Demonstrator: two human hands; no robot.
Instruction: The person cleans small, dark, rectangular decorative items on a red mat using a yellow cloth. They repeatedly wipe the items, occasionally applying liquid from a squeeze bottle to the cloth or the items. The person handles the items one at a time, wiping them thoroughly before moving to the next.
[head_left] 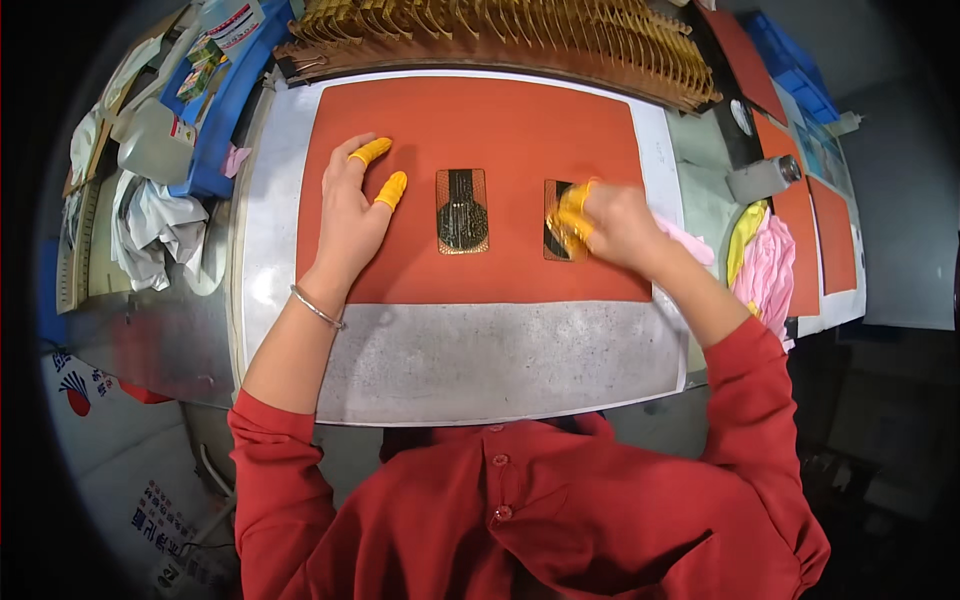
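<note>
Bright, even overhead light on orange mat (480,130); soft shadows only. Mild sheen on grey counter (500,360). Right hand (600,220) motion-blurred, left hand (350,215) sharp. Strong fisheye bending at edges; corners black, dim beyond rim.

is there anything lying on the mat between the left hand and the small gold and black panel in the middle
Nothing visible does. The left hand rests flat on the orange mat, and only bare mat lies between its capped fingertips and the middle panel. The right hand is over the other panel, further right.
</note>
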